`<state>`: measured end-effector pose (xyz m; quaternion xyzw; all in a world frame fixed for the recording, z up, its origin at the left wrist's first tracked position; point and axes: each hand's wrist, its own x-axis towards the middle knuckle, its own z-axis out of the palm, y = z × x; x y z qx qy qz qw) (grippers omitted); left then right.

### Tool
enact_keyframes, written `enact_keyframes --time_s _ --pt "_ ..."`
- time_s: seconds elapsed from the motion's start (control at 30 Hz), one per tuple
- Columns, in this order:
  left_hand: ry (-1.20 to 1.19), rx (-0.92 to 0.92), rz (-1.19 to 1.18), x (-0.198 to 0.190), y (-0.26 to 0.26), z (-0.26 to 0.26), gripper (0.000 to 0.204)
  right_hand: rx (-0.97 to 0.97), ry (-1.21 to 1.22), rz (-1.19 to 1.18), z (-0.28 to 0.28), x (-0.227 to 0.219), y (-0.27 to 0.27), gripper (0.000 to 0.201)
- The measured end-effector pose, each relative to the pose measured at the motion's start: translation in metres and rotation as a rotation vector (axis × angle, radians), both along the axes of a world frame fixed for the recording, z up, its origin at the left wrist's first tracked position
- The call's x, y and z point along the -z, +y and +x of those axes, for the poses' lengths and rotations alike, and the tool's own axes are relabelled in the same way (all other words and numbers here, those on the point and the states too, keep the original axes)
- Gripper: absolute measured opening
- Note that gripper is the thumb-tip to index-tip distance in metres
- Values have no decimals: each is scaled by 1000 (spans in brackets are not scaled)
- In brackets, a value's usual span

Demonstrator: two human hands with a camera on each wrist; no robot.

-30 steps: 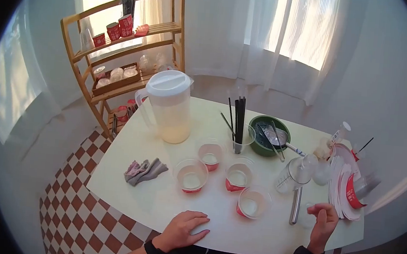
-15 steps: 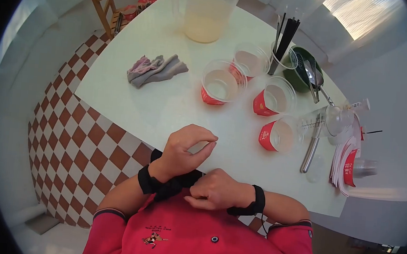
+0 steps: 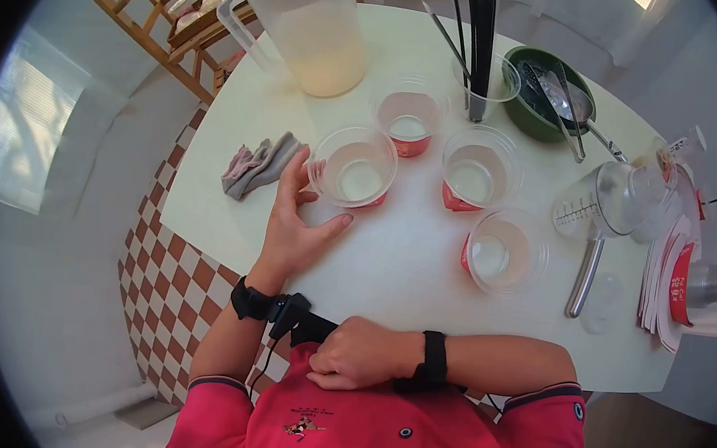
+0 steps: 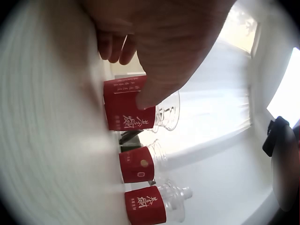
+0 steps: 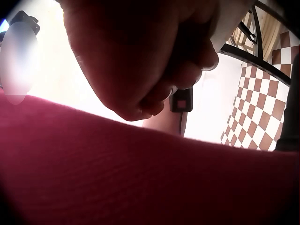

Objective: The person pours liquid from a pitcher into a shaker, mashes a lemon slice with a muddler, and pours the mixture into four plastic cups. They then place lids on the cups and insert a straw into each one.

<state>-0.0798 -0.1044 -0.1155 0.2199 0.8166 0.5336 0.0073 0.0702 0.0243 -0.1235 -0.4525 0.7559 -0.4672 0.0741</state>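
A clear plastic cup with a red paper sleeve [image 3: 375,202] stands leftmost of several such cups on the table. Around its near left side my left hand [image 3: 291,231] is spread, fingers along the left and thumb toward the front. In the left wrist view the thumb overlaps the red sleeve [image 4: 124,110] of this cup, and a gap shows between thumb and cup in the head view. My right hand [image 3: 356,353] rests at the front of the red shirt [image 3: 341,419], fingers loosely curled and holding nothing. Beside the left fingertips lies a crumpled grey-pink cloth [image 3: 259,166].
Other sleeved cups stand behind [image 3: 408,143] and to the right [image 3: 460,199]. A lidded pitcher [image 3: 310,45] stands at the back left, black straws [image 3: 480,55] and a green bowl [image 3: 525,123] at the back. On the right are a measuring jug [image 3: 577,211], a metal rod [image 3: 585,278] and stacked paper sleeves [image 3: 661,276].
My left hand has moved forward from near the table's front edge to the leftmost cup, its fingers spreading. The right hand came from the right side of the table to the shirt and stays there.
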Motion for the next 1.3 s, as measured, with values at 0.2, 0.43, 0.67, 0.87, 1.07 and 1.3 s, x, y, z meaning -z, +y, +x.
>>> enact_keyframes --time_s 0.2,0.43,0.67,0.87,1.07,1.3 --pt "-42 98 16 -9 26 -13 116 -31 -69 -45 -5 1 3 36" --pt "1 82 -81 -9 30 -17 113 -40 -136 -75 -7 1 4 36" --pt "121 76 -111 -4 29 -14 107 -50 -121 -28 -9 -3 1 35" --pt "57 4 -26 10 24 -14 104 56 -16 -106 -3 5 -10 26" --pt "215 18 -166 18 12 -30 95 24 56 -27 -8 12 -20 25" --pt "308 -14 -277 5 21 -18 93 -41 204 185 -8 10 -22 13"
